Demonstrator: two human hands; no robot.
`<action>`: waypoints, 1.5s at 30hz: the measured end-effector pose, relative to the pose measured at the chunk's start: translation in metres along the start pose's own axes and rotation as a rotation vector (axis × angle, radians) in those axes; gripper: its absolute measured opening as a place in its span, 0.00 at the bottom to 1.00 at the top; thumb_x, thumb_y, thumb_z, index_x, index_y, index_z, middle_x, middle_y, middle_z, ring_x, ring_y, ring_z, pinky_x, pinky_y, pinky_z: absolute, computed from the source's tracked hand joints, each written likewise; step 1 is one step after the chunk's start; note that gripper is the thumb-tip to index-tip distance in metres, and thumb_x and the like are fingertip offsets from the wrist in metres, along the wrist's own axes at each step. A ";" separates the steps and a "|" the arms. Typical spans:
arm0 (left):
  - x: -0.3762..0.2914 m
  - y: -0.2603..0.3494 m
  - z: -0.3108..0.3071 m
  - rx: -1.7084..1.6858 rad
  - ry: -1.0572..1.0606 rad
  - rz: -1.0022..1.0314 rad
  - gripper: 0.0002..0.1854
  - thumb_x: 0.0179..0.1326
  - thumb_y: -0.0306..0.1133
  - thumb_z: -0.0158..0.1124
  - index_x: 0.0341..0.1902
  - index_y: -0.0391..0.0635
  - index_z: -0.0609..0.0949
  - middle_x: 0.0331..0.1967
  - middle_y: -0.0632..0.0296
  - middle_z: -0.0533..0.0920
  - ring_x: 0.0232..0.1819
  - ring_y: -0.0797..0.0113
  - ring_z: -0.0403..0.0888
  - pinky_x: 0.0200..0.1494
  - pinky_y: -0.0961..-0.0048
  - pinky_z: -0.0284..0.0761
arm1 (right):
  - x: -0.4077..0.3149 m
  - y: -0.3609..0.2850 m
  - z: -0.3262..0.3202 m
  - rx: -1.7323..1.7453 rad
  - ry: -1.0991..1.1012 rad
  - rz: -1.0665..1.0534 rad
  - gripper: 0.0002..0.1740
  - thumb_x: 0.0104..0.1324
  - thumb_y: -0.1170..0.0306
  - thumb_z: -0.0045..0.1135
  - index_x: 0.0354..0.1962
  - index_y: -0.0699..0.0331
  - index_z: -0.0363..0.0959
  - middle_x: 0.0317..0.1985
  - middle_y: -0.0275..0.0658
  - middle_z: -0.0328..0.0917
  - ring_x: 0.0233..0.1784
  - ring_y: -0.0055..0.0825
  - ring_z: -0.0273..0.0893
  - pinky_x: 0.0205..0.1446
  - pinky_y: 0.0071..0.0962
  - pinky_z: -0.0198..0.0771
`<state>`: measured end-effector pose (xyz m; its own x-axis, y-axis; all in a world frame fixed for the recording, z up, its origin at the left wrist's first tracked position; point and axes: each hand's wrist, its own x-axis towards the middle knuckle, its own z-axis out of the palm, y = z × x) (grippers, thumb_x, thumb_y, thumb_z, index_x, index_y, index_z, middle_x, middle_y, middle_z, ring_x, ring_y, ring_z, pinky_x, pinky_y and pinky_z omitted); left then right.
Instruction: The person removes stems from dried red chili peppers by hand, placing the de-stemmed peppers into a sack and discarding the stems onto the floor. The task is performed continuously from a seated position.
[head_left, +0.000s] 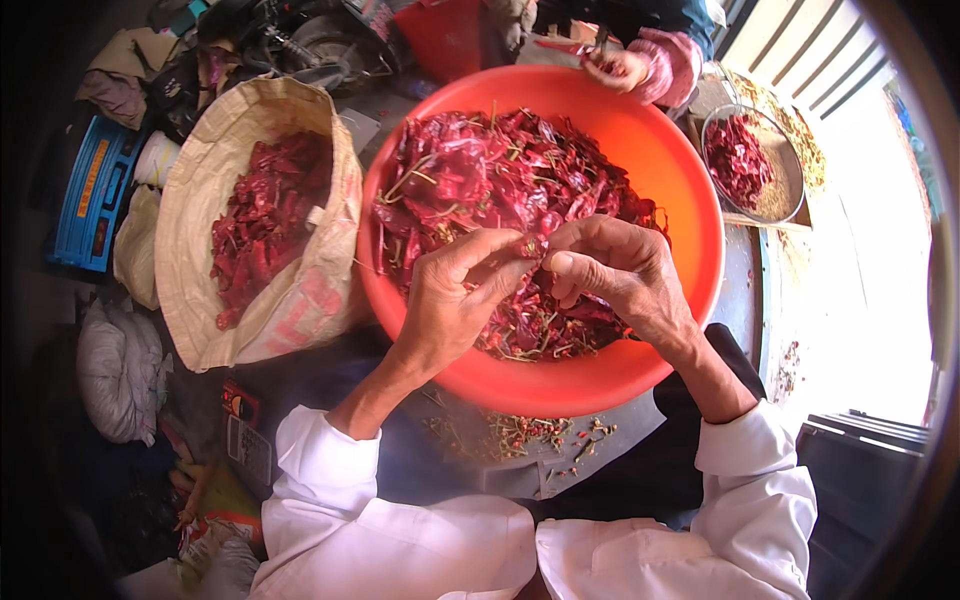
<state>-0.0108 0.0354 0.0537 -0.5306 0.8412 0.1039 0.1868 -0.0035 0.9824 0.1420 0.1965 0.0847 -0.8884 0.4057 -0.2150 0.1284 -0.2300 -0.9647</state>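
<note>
Over a large red-orange plastic basin, my left hand pinches a dried red chili pepper between thumb and fingers. Close beside that pepper's end is my right hand, thumb and fingers curled; whether anything small is between them cannot be made out. Heaped dried red chilies with pale stems fill much of the basin beneath both hands. To the left, a woven sack with its mouth rolled wide holds more red chili pieces.
Across the basin, another person's hand holds something reddish at the rim. A round metal-rimmed sieve with chilies stands at right. Stem scraps litter the floor below the basin. A blue crate and a white sack lie left.
</note>
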 end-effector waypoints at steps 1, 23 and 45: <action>0.001 -0.004 0.003 0.065 -0.011 0.101 0.19 0.64 0.18 0.72 0.58 0.42 0.84 0.46 0.59 0.88 0.45 0.70 0.86 0.48 0.72 0.82 | -0.002 0.004 -0.003 0.020 0.001 -0.006 0.15 0.72 0.65 0.70 0.47 0.68 0.83 0.34 0.32 0.85 0.36 0.16 0.82 0.42 0.21 0.78; -0.011 -0.029 -0.001 0.185 -0.099 0.196 0.13 0.61 0.18 0.73 0.50 0.36 0.88 0.42 0.56 0.88 0.42 0.66 0.87 0.45 0.72 0.81 | 0.000 0.042 0.005 -0.588 0.063 -0.504 0.11 0.62 0.82 0.71 0.43 0.67 0.83 0.37 0.39 0.80 0.35 0.27 0.81 0.39 0.26 0.77; -0.021 -0.047 0.007 0.264 -0.074 0.397 0.09 0.54 0.21 0.72 0.39 0.43 0.87 0.34 0.57 0.84 0.40 0.52 0.85 0.41 0.59 0.79 | 0.001 0.035 0.018 -1.045 -0.080 -0.648 0.15 0.54 0.86 0.60 0.39 0.65 0.75 0.28 0.42 0.75 0.27 0.44 0.80 0.29 0.40 0.75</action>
<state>-0.0029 0.0220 0.0041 -0.3173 0.8387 0.4426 0.5716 -0.2032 0.7949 0.1374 0.1728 0.0535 -0.9391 0.1170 0.3231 -0.0881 0.8268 -0.5555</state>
